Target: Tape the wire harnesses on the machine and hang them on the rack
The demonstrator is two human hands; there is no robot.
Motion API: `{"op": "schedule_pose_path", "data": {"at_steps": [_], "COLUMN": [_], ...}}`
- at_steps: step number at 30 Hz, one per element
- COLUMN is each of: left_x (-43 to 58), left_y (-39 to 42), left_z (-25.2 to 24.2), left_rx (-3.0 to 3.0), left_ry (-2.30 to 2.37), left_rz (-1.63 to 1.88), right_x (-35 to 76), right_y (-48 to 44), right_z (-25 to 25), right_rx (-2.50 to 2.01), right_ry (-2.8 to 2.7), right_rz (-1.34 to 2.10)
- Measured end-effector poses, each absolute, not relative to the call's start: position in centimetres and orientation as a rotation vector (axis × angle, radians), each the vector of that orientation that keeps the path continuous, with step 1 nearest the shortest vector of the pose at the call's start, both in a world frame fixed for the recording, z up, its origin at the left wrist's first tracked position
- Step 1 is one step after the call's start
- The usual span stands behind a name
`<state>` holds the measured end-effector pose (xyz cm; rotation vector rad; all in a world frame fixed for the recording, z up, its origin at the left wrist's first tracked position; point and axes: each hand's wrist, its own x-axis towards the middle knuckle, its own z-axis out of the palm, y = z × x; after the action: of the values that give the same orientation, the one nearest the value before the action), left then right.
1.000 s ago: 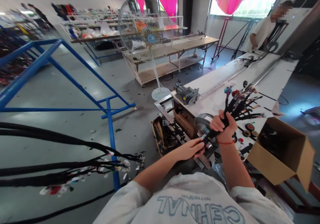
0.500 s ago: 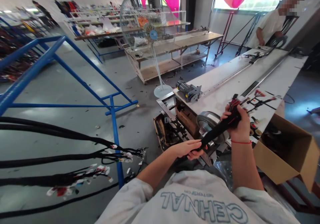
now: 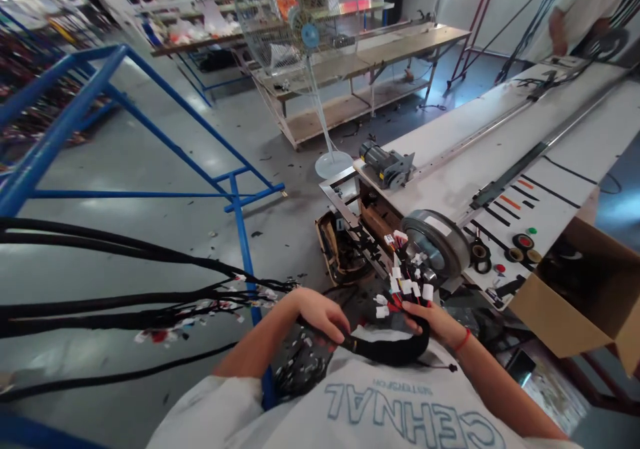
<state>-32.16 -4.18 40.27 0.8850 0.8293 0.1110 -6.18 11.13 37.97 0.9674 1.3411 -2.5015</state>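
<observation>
A thick black-wrapped wiring harness bends in a curve close to my shirt. My left hand is closed around its left stretch. My right hand grips it near the other end, just below a bunch of white connectors on coloured wires that fan upward. Part of the harness is hidden behind my fingers. Beyond the connectors stands a grey wheel at the end of the white workbench. On my left, more black harnesses with loose connector ends lie across the blue metal frame.
The long white workbench carries a motor, a metal rail and tape rolls. An open cardboard box stands at its right. A pedestal fan stands ahead. A co-worker is at the bench's far end.
Both hands have come down and nearer my body with the harness, which now bends instead of running straight. Its connectors now point up and away from me. The view has tipped downward.
</observation>
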Motion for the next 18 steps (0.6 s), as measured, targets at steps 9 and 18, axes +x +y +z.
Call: {"op": "schedule_pose_path", "data": {"at_steps": [9, 18], "left_x": [-32.0, -28.9], "left_y": [-8.4, -6.9], "left_z": [36.3, 35.1], "left_rx": [0.709, 0.724], "left_ry": [0.978, 1.395], "left_rz": [0.276, 0.716], "right_x": [-7.9, -14.4], "right_y": [9.9, 18.2], "right_z": [35.7, 34.1], "right_rx": [1.308, 1.718], "right_ry": [1.286, 1.374], "right_rz": [-2.907, -3.106]}}
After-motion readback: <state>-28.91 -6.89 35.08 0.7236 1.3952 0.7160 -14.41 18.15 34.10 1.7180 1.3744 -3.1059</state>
